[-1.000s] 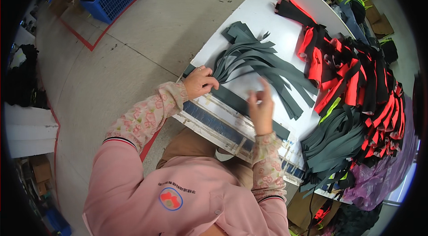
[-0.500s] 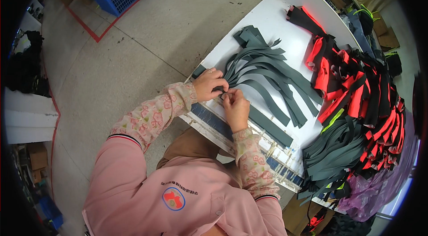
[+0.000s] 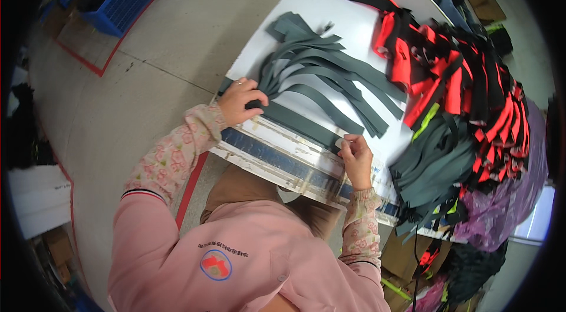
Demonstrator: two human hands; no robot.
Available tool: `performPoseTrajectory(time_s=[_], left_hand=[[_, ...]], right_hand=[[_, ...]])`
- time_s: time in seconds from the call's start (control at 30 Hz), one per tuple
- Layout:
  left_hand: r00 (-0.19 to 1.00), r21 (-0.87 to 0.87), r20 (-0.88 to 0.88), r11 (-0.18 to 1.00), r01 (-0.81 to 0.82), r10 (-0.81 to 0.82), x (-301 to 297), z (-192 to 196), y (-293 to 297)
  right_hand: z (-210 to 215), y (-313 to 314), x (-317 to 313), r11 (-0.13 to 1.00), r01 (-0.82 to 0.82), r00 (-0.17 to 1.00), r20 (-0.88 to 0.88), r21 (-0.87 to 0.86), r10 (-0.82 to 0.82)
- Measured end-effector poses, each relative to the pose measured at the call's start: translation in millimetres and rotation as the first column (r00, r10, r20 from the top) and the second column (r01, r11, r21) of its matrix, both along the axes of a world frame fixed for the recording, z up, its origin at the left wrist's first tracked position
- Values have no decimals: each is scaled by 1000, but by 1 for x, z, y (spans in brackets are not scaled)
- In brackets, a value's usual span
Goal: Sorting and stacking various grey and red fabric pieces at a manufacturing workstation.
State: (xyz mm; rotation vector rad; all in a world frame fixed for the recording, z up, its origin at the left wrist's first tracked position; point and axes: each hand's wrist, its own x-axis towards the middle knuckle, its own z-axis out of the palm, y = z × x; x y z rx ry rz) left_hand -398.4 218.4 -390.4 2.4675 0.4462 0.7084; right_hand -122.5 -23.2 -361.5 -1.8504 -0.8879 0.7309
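Observation:
Along the front of the white table lies a dark grey-green fabric strip, flat and stretched out. My left hand is closed over its left part, fingers curled down beside the gathered ends of a bundle of like strips. That bundle fans out behind, toward the right. At the strip's right end my right hand pinches a small whitish piece, too small to name, against or just over the fabric. What lies under my left fingers is hidden.
A big heap of red and black pieces covers the table's right side, with another pile of grey-green strips before it. Purple plastic hangs at the right edge. A blue crate stands on the floor at far left.
My right hand has moved right along the strip, away from my left hand, to its right end. My left hand stays near the gathered ends. The whole view has shifted.

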Motion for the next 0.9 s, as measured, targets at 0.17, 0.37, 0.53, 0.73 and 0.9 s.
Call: performPoseTrajectory(time_s=[0.17, 0.37, 0.53, 0.73, 0.9], left_hand=[[995, -114, -104, 993, -13, 1, 1, 3, 2], [996, -103, -94, 995, -7, -3, 3, 4, 1], [995, -122, -104, 992, -15, 2, 3, 5, 0], [996, -118, -89, 993, -11, 0, 4, 3, 2], [997, -114, -76, 993, 4, -12, 1, 3, 5]], right_hand=[[-8, -9, -4, 1000, -11, 988, 155, 8, 9], [-9, -10, -4, 1000, -18, 974, 227, -14, 21], [-11, -11, -4, 999, -17, 969, 247, -28, 24], [-11, -14, 0, 998, -39, 966, 253, -43, 49], [17, -6, -5, 992, 81, 996, -50, 96, -76]])
